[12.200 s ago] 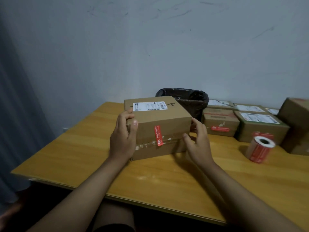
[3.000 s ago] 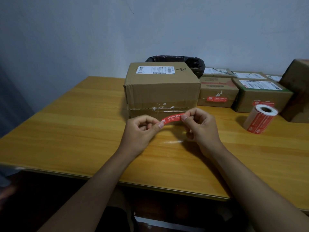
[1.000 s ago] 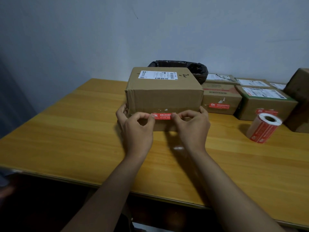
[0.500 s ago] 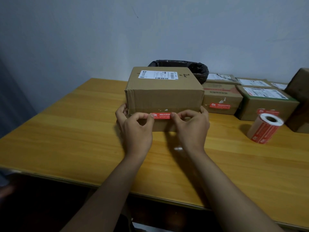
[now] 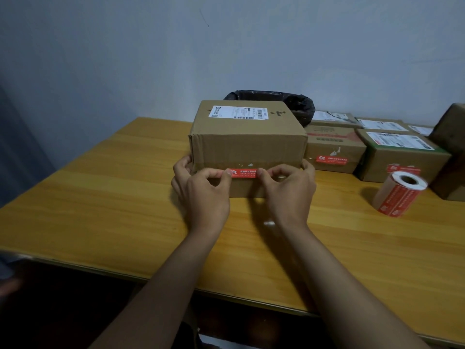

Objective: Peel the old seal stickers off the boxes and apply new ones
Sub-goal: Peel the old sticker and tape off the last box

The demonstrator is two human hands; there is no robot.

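The left hand (image 5: pixel 201 195) is pinching the left end of a red rectangular seal sticker (image 5: pixel 243 173) with white print between thumb and forefinger, its other fingers wrapping the box's left corner. The right hand (image 5: pixel 286 191) is pinching the sticker's right end the same way, fingers curling round the right corner. The sticker is lying flat against the near face of a brown cardboard box (image 5: pixel 247 147), its long axis running level, left to right, along the seam where torn white scraps are showing. The box is sitting on the yellow wooden worktop (image 5: pixel 113 197), its white shipping label (image 5: pixel 240 112) facing up. To the right, a red-and-white roll of seal stickers (image 5: pixel 400 193) is lying tilted, near more brown cardboard boxes (image 5: pixel 334 149). A black plastic bag (image 5: pixel 297 104) is sitting behind.
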